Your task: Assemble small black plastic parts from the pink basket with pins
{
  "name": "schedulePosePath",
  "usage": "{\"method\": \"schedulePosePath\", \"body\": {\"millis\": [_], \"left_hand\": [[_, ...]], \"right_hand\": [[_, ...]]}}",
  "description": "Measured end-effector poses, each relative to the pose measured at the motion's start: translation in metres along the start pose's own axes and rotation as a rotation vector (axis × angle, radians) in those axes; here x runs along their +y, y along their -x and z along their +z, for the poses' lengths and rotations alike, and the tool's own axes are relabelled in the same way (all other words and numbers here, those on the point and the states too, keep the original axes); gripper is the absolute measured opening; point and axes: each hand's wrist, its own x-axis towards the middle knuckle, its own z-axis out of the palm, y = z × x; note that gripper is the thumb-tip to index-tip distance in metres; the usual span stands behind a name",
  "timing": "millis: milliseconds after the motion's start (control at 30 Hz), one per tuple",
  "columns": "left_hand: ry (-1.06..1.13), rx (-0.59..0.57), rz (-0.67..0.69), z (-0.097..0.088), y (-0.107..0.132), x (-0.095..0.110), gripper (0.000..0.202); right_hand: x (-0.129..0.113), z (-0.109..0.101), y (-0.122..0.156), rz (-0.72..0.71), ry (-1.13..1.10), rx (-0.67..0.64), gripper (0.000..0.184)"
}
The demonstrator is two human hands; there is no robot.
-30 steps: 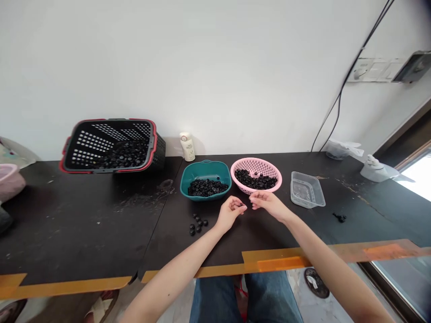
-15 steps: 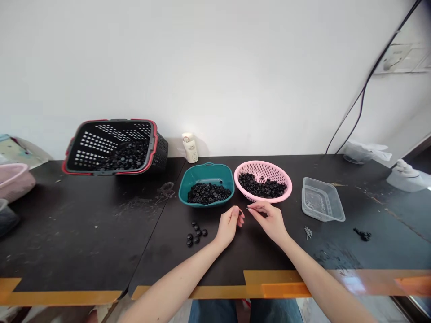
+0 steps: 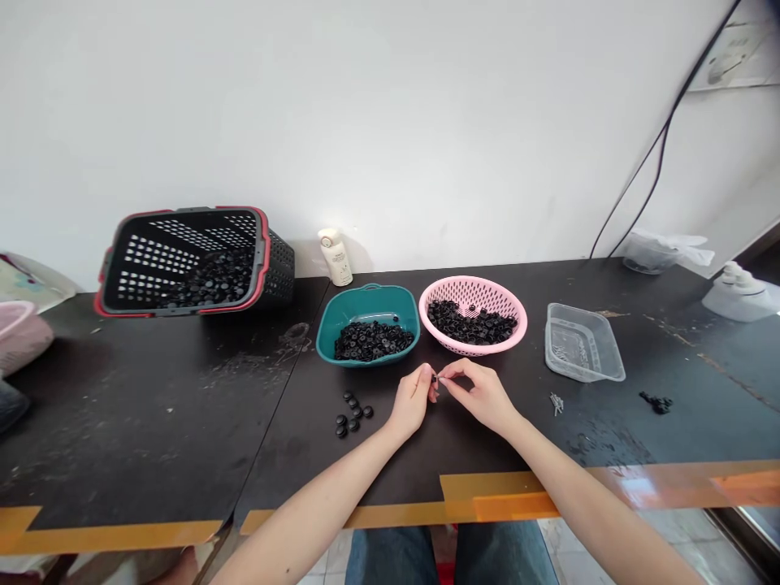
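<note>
My left hand (image 3: 413, 398) is closed on a small black part (image 3: 434, 378), mostly hidden by the fingers. Close against it, my right hand (image 3: 478, 392) pinches a thin metal pin (image 3: 439, 378), whose tip meets the black part. Both hands are just in front of a teal basin (image 3: 327, 325) of small black rings and a pink colander (image 3: 517, 313) of black pieces. Left of my left hand, several round black knobs (image 3: 354, 413) lie on the table. A little pile of metal pins (image 3: 556, 404) sits right of my right hand.
A tilted black basket (image 3: 268, 244) with black knobs stands back left, near a white bottle (image 3: 336, 258). On the right are a clear plastic tray (image 3: 585, 345), a cluster of black pieces (image 3: 656, 402) and a white dispenser (image 3: 740, 292). Brown tape (image 3: 500, 497) covers the table's front edge.
My right hand has moved left, bringing the pin from a gap away up to the black part in my left hand. The whole view has shifted slightly.
</note>
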Motion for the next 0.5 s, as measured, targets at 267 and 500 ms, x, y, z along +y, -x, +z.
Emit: {"method": "schedulePosePath", "body": {"millis": [267, 500], "left_hand": [[-0.158, -0.020, 0.027, -0.0004, 0.0020, 0.0020, 0.050], [-0.221, -0.034, 0.078, -0.0004, 0.0040, 0.0044, 0.047]], "right_hand": [[0.0002, -0.0074, 0.0004, -0.035, 0.036, -0.080, 0.004], [0.0006, -0.0081, 0.0006, -0.075, 0.024, -0.068, 0.003]]}}
